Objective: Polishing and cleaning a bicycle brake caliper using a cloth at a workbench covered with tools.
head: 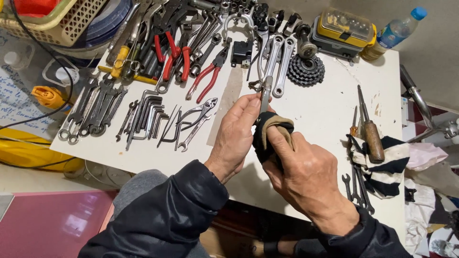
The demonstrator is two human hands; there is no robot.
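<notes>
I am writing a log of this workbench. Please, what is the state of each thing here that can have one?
Left hand: holds a metal tool by its shaft.
Right hand: presses a dark cloth around the tool.
Metal tool: lifted off the table, lower end wrapped.
Dark cloth: bunched.
Red-handled pliers: lying flat, handles spread.
Plastic bottle: capped, lying on its side.
Yellow case: closed.
Wooden-handled screwdriver: resting on the striped rag.

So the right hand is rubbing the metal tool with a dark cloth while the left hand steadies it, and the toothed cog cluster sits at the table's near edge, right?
Not quite. The head view shows the cog cluster at the table's far side, beside the yellow case. The rest holds: right hand rubs the metal tool with the dark cloth; left hand steadies it.
</notes>
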